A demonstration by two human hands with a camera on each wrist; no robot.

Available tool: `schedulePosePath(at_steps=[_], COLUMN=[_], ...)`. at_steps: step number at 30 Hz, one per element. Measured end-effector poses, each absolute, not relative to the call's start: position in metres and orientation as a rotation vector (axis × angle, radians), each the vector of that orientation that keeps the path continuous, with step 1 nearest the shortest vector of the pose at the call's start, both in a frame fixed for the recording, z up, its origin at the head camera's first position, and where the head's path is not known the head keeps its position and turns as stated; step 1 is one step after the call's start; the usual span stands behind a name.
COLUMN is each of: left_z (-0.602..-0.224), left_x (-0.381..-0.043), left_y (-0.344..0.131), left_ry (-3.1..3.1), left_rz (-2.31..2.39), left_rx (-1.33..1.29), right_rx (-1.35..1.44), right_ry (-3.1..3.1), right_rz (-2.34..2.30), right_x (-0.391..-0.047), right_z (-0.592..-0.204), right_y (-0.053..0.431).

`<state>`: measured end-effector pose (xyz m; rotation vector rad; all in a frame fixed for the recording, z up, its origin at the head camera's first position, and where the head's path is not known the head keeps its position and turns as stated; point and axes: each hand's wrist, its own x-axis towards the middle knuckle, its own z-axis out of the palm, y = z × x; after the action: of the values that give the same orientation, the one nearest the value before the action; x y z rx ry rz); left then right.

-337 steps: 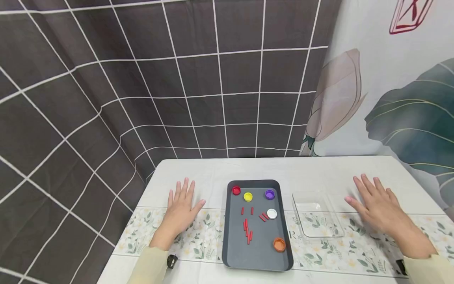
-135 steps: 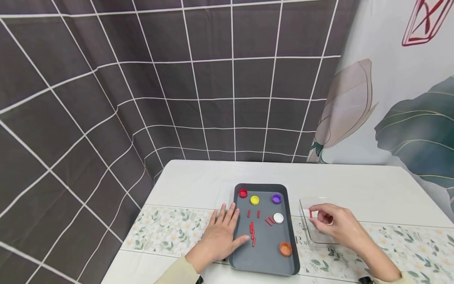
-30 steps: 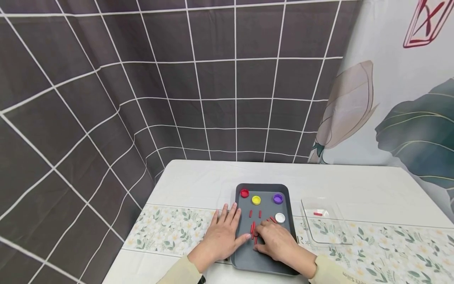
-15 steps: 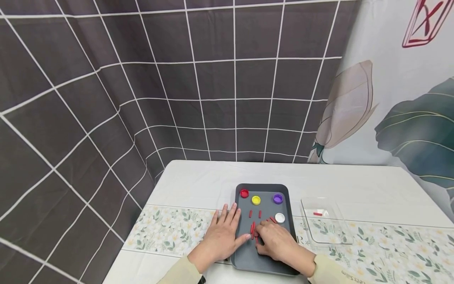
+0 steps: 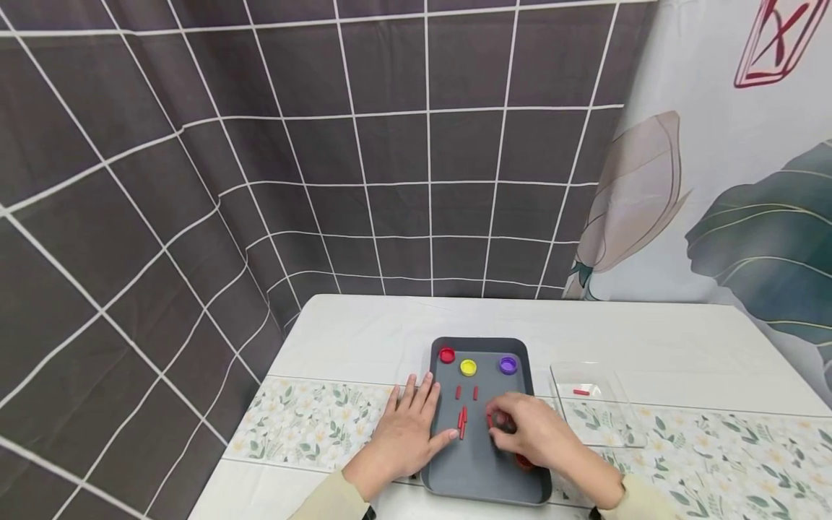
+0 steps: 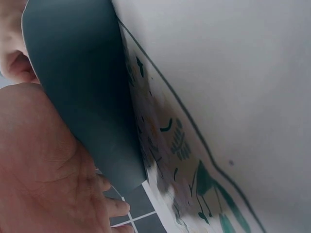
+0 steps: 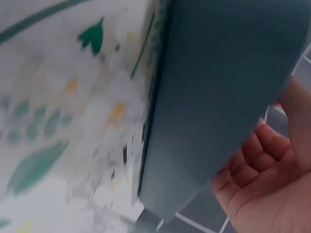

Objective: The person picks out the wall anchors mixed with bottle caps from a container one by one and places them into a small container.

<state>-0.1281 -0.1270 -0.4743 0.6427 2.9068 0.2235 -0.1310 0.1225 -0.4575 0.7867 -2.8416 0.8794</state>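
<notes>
My right hand is over the right part of a grey tray, pinching a short red stick between thumb and index finger. With fingers spread, my left hand rests at the tray's left edge, its thumb reaching over the rim. Several more red sticks lie in the tray, three bunched near that thumb. To the right, a clear plastic box holds one red stick. The wrist views show the left hand and right hand beyond the tray's outer walls.
Along the tray's far end sit a red cap, a yellow cap and a purple cap. An orange cap is partly covered by my right hand, which hides the white one. A floral strip crosses the white table.
Seconds ago my left hand came from the table to the tray, and one red stick went into the clear box. Since then my right hand has taken another stick from the bunch and moved right.
</notes>
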Motion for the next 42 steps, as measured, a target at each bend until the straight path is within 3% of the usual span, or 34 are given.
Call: schedulePosePath(at_steps=[29, 42], left_z=[-0.472, -0.471], left_x=[-0.128, -0.127], left_y=[-0.127, -0.128], left_ry=[2.891, 2.89], left_rz=[0.267, 0.258], left_rx=[0.644, 0.643], right_rx=[0.614, 0.474], right_ry=[-2.594, -2.734], right_rz=[0.905, 0.937], right_x=[-0.14, -0.14], right_z=[-0.445, -0.446], right_y=[0.236, 0.249])
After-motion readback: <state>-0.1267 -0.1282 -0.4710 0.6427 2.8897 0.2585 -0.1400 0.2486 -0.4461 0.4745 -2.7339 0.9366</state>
